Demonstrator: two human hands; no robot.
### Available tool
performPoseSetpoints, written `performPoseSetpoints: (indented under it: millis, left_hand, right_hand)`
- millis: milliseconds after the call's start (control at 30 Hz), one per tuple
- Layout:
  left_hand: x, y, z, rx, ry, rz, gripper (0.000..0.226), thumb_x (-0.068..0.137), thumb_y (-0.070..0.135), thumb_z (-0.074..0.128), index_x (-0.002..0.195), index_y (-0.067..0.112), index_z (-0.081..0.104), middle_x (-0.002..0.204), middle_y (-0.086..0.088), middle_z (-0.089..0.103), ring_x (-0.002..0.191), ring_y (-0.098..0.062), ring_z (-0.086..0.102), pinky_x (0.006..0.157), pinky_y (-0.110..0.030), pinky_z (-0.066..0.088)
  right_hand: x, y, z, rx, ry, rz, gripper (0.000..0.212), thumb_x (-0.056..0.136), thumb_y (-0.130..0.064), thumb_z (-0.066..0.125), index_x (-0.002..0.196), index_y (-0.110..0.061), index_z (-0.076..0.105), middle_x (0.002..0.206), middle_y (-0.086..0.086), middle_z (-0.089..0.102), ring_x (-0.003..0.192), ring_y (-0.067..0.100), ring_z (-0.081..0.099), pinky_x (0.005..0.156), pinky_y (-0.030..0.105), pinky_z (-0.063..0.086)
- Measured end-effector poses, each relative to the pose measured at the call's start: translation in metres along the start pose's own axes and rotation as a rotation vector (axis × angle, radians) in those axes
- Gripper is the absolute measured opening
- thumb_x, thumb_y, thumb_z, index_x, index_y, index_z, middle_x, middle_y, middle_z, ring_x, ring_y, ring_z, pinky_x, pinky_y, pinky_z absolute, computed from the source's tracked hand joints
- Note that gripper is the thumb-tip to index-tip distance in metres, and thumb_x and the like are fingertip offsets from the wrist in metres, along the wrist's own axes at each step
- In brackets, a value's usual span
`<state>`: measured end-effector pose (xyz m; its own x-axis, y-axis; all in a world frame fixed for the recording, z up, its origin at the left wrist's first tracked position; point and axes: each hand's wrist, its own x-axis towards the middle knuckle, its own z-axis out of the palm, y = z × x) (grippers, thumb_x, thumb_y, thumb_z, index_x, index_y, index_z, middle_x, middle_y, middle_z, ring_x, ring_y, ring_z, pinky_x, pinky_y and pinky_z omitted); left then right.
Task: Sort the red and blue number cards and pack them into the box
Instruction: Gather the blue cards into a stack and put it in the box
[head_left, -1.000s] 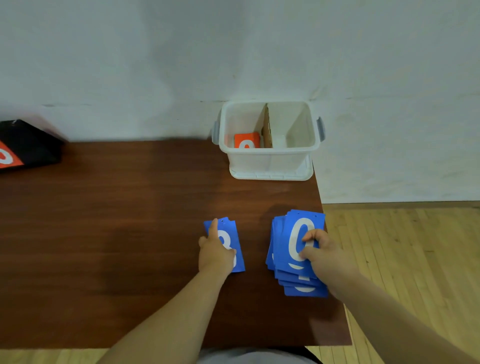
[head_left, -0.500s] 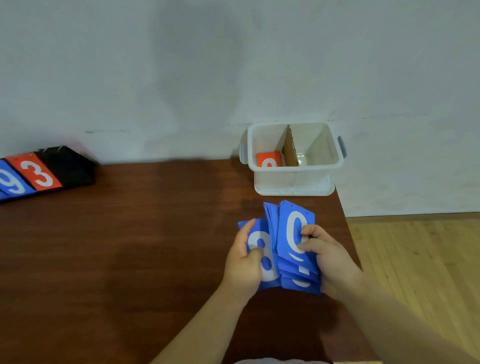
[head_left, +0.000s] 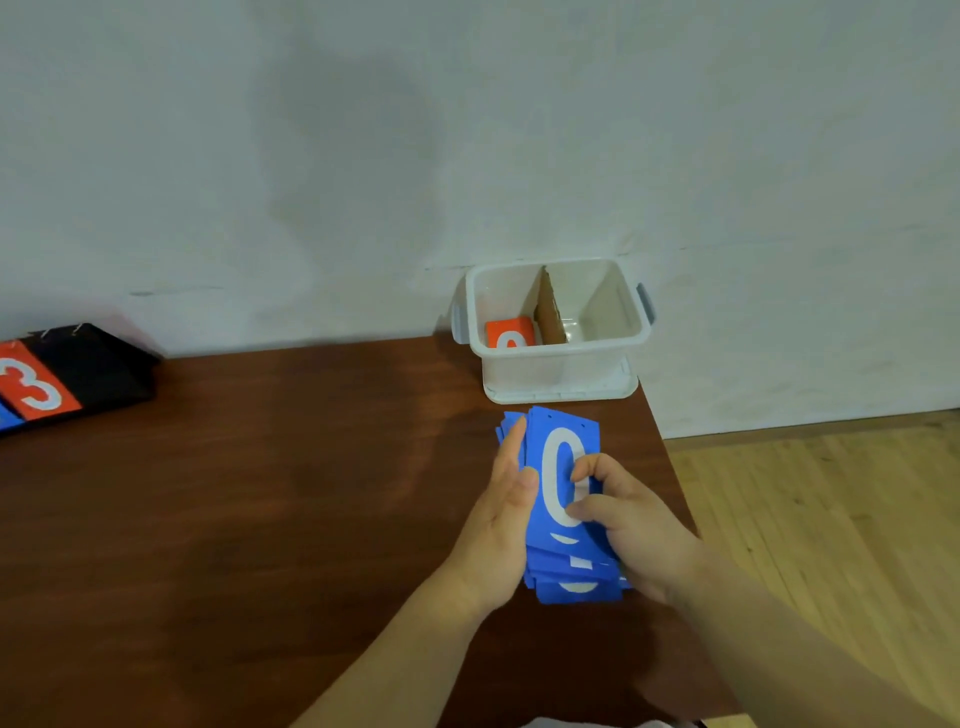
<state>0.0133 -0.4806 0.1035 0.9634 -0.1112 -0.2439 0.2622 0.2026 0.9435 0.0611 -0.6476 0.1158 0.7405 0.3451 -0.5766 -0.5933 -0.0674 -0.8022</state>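
Here's the dark brown wooden counter (head_left: 234, 519), glossy, filling the lower left and running out to a straight edge on the right. Behind it rises a pale, scuffed wall (head_left: 363, 156) with a faint crack line low down. Far left, a black scoreboard stand (head_left: 104, 364) sits on the counter against that wall, cut off by the frame. Off to the right lies light wooden plank floor (head_left: 831, 519), with a wooden baseboard (head_left: 810, 422) where it meets the wall.
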Motion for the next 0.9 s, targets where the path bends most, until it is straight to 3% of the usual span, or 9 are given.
performPoseSetpoints:
  millis: [67, 167, 233, 333, 433, 500, 700, 800, 900]
  left_hand:
    - [0.006, -0.004, 0.012, 0.087, 0.006, -0.010, 0.068, 0.093, 0.073, 0.044, 0.155, 0.054, 0.022, 0.148, 0.022, 0.051, 0.131, -0.009, 0.057, 0.103, -0.037, 0.052]
    - [0.018, -0.014, 0.044, 0.297, 0.088, 0.001, 0.042, 0.108, 0.049, 0.032, 0.149, 0.058, 0.027, 0.130, 0.044, 0.051, 0.118, 0.016, 0.054, 0.094, -0.012, 0.047]
    - [0.033, -0.030, 0.066, 0.439, 0.177, -0.038, 0.040, 0.109, 0.044, 0.033, 0.146, 0.057, 0.032, 0.123, 0.033, 0.058, 0.103, 0.011, 0.060, 0.089, -0.017, 0.051]
    - [0.060, -0.071, 0.091, 0.602, 0.324, -0.180, 0.052, 0.103, 0.043, 0.046, 0.153, 0.045, 0.030, 0.115, 0.008, 0.063, 0.097, -0.010, 0.064, 0.088, -0.040, 0.057]
    - [0.082, -0.103, 0.105, 0.841, 0.423, -0.411, 0.078, 0.094, 0.048, 0.063, 0.159, 0.032, 0.022, 0.146, -0.001, 0.044, 0.131, -0.021, 0.048, 0.106, -0.038, 0.047]
    - [0.093, -0.119, 0.113, 0.972, 0.467, -0.551, 0.093, 0.088, 0.055, 0.068, 0.160, 0.030, 0.015, 0.148, -0.004, 0.037, 0.134, -0.026, 0.041, 0.104, -0.039, 0.045]
    - [0.119, -0.137, 0.141, 1.078, 0.536, -0.699, 0.115, 0.079, 0.051, 0.081, 0.159, 0.035, -0.001, 0.147, -0.009, 0.021, 0.128, -0.031, 0.034, 0.100, -0.043, 0.048]
    - [0.123, -0.135, 0.145, 0.998, 0.549, -0.707, 0.121, 0.078, 0.044, 0.085, 0.159, 0.037, -0.005, 0.144, -0.009, 0.021, 0.121, -0.029, 0.044, 0.092, -0.040, 0.055]
    - [0.118, -0.132, 0.144, 0.914, 0.533, -0.655, 0.123, 0.079, 0.036, 0.086, 0.157, 0.045, -0.010, 0.138, -0.006, 0.027, 0.091, -0.017, 0.059, 0.067, -0.028, 0.056]
  right_hand:
    - [0.000, 0.001, -0.018, -0.053, 0.004, -0.015, 0.024, 0.088, 0.001, 0.061, 0.095, -0.021, 0.057, 0.112, 0.023, 0.068, 0.101, 0.048, 0.068, 0.083, 0.056, 0.051]
    - [-0.002, 0.003, -0.051, -0.226, 0.039, -0.043, 0.024, 0.082, -0.012, 0.064, 0.099, -0.027, 0.056, 0.108, 0.026, 0.065, 0.093, 0.053, 0.064, 0.075, 0.055, 0.049]
    - [-0.001, 0.007, -0.080, -0.404, 0.105, -0.050, 0.027, 0.083, -0.016, 0.062, 0.099, -0.036, 0.056, 0.104, 0.020, 0.066, 0.092, 0.049, 0.067, 0.071, 0.058, 0.054]
    - [0.003, 0.009, -0.130, -0.513, 0.218, -0.012, 0.037, 0.087, -0.011, 0.059, 0.096, -0.046, 0.054, 0.102, 0.014, 0.066, 0.082, 0.043, 0.069, 0.068, 0.059, 0.056]
    - [0.010, 0.009, -0.179, -0.531, 0.280, 0.039, 0.040, 0.089, -0.006, 0.057, 0.095, -0.045, 0.054, 0.108, 0.021, 0.065, 0.077, 0.034, 0.067, 0.068, 0.056, 0.056]
    - [0.014, 0.010, -0.206, -0.576, 0.297, 0.079, 0.037, 0.091, -0.008, 0.058, 0.096, -0.044, 0.053, 0.105, 0.018, 0.066, 0.080, 0.037, 0.070, 0.067, 0.055, 0.058]
    - [0.022, 0.012, -0.241, -0.598, 0.236, 0.140, 0.029, 0.096, -0.008, 0.059, 0.103, -0.036, 0.054, 0.104, 0.000, 0.063, 0.087, 0.024, 0.070, 0.077, 0.052, 0.062]
    - [0.026, 0.012, -0.241, -0.607, 0.212, 0.138, 0.029, 0.096, -0.008, 0.060, 0.103, -0.035, 0.054, 0.104, 0.000, 0.062, 0.087, 0.024, 0.070, 0.077, 0.052, 0.062]
    - [0.029, 0.011, -0.239, -0.594, 0.199, 0.126, 0.027, 0.096, -0.008, 0.059, 0.103, -0.033, 0.054, 0.101, -0.002, 0.061, 0.085, 0.024, 0.070, 0.076, 0.051, 0.062]
